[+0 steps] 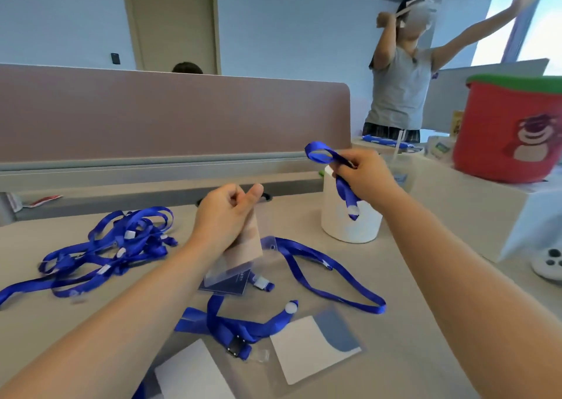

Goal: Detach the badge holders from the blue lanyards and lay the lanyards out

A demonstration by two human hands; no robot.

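Both hands are up off the surface [410, 347] here. The left hand [226, 216] is pinching a clear holder [248, 246] near its top, thumb against curled fingers, so the holder hangs tilted above the surface. The right hand [362, 170] is clenched round a blue lanyard [345, 193], higher up and off to the right. It's apart from the holder, and the two aren't joined. A loop of that lanyard pokes out the top of the fist, and a short tail with a white bit near its end dangles below, in front of a white roll [337, 234] standing on the surface.

Down on the surface:
- a tangled pile [103, 246] of blue lanyards on the left
- a second lanyard [375, 307] lying in a long loop under the right arm. One end reaches a clear holder right under the held one, but I can't tell if it's clipped on.
- a third lanyard [231, 327] bunched up near the front, with a black buckle and a white button
- a flat holder [313, 350] with a white card just right of that one, and another one [194, 374] at the bottom edge
- a dark card [226, 286] under the held holder

There's a red bucket [504, 131] with a bear on it, up on a white box to the right. Behind the partition [152, 116], a person [398, 88] is standing with both arms raised.
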